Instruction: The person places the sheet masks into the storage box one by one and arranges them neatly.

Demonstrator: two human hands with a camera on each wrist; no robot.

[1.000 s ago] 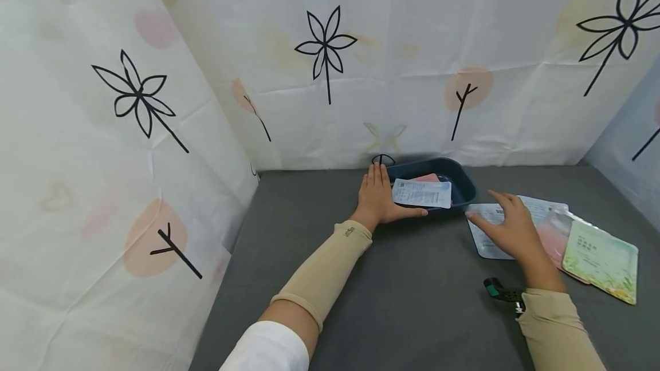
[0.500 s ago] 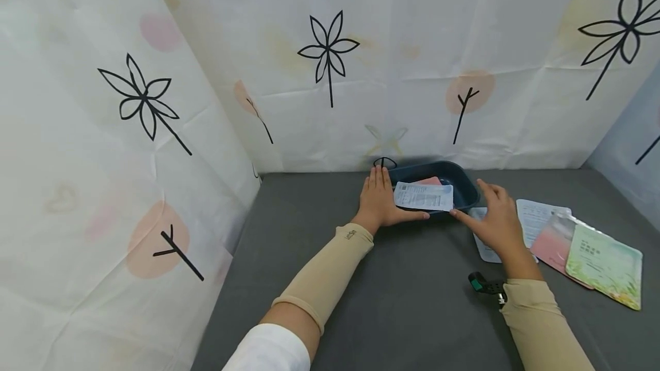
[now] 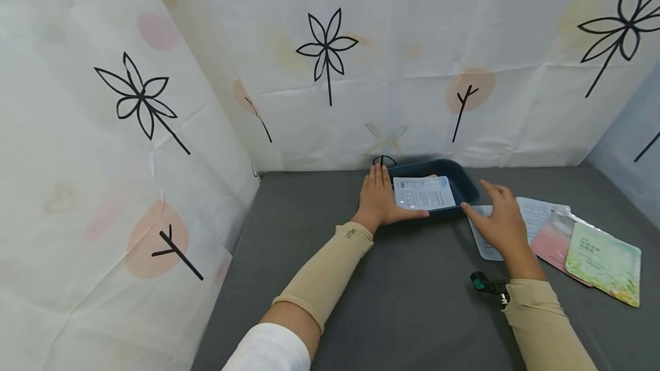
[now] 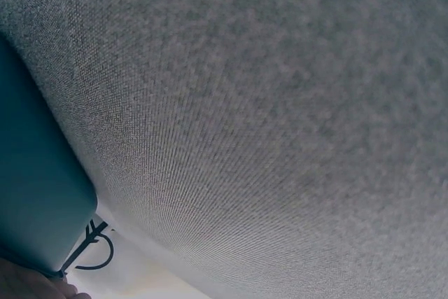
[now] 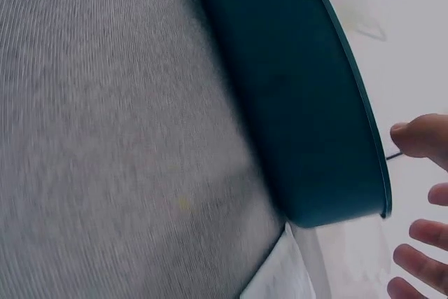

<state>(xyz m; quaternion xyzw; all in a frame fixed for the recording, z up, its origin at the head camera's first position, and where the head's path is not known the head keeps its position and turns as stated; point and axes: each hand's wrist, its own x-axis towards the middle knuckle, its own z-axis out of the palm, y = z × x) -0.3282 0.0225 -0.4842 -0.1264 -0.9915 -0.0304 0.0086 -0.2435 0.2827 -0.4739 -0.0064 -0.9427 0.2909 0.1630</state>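
A dark blue tray (image 3: 466, 188) stands against the back curtain. In it lies a white printed packet (image 3: 423, 192), which covers most of a pink one. My left hand (image 3: 378, 199) rests at the tray's left end with straight fingers, its thumb stretched along the front rim. My right hand (image 3: 501, 222) hovers by the right end, fingers spread and holding nothing. The right wrist view shows the tray's outer wall (image 5: 294, 96) with a gap to the right fingers (image 5: 423, 264). In the left wrist view, the tray (image 4: 38, 166) hides most of the left hand.
Right of the tray, white printed packets (image 3: 541, 210), a pink packet (image 3: 552, 245) and a green floral packet (image 3: 603, 262) lie overlapping on the dark grey table (image 3: 412, 302). A patterned curtain (image 3: 402, 73) borders the back and left.
My right hand has moved left to the tray's end, its thumb then drawing back slightly. The white packet has settled further back, covering more of the pink one. The left hand stays put.
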